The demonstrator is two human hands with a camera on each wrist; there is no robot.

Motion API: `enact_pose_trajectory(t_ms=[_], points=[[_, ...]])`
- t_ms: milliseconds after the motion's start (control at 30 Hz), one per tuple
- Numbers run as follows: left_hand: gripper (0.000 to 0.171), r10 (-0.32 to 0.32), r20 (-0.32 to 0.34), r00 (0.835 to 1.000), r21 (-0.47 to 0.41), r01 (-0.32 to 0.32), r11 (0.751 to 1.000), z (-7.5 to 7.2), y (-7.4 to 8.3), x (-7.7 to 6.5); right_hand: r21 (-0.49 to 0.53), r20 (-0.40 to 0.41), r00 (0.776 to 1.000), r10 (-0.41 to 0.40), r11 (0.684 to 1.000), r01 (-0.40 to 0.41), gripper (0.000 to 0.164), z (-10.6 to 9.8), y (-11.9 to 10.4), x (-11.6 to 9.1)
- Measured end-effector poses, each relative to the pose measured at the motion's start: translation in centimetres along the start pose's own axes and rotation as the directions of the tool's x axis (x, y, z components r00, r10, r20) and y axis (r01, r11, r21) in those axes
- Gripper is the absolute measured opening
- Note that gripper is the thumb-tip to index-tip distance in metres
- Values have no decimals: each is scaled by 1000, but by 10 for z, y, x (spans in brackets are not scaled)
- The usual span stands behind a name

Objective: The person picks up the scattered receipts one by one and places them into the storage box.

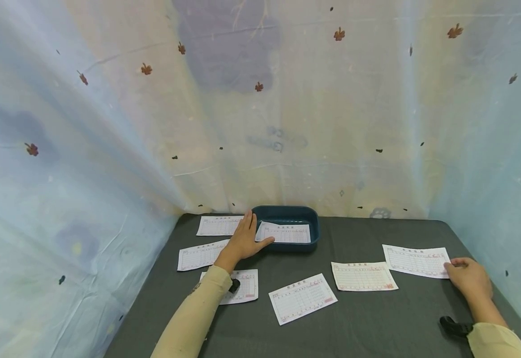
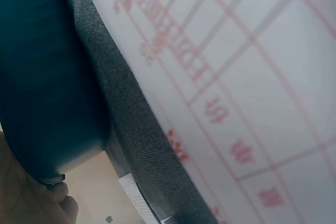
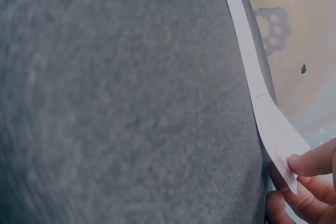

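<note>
At the back of the table, a dark teal plastic basin (image 1: 312, 238) has a white printed form slip (image 1: 287, 233) inside it. My left hand (image 1: 244, 242) lies against the basin's left side, fingers straight and thumb toward the front rim. In the left wrist view, fingertips (image 2: 62, 195) touch the basin's rim (image 2: 47, 178). Far to the right, my right hand (image 1: 470, 281) pinches the right end of another white form slip (image 1: 414, 261) between thumb and fingers. The right wrist view shows that pinched end of the slip (image 3: 278, 135) bent up off the table.
Several more form slips lie about the dark grey table (image 1: 359, 323): a cream one (image 1: 363, 276), a tilted white one (image 1: 302, 298), and others at left, such as one (image 1: 199, 256) beside my left forearm. A patterned curtain (image 1: 287, 124) hangs behind and at both sides.
</note>
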State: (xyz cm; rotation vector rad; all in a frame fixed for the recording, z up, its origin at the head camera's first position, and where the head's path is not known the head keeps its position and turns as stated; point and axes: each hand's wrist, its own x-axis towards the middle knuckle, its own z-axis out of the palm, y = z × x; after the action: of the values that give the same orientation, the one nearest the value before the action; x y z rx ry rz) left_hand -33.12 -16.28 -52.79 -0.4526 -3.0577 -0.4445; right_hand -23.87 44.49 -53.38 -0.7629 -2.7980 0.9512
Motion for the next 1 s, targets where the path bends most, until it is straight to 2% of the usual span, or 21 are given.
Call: enact_pose_trajectory(t_ms=[200,433,700,833,1000], points=[[114,0,-3,1000,-3,0,1000,0,0,1,83,-55,998,-39,996,44,45,1,-3,3],[114,3,-14,1000,16,-2,1000,-1,1,2,208,-72,997,9,978,6,46,2,-11,4],[115,-2,-6,1000,4,2,1000,-1,2,0,297,-150,989,3,954,43,45,2,-25,-3],[115,-3,-3,1000,0,3,1000,-1,2,0,356,-149,989,-1,933,55,45,2,-32,-8],[114,-7,-1,1000,-10,7,1000,-3,3,0,429,-116,992,-48,898,94,43,4,-43,-14]])
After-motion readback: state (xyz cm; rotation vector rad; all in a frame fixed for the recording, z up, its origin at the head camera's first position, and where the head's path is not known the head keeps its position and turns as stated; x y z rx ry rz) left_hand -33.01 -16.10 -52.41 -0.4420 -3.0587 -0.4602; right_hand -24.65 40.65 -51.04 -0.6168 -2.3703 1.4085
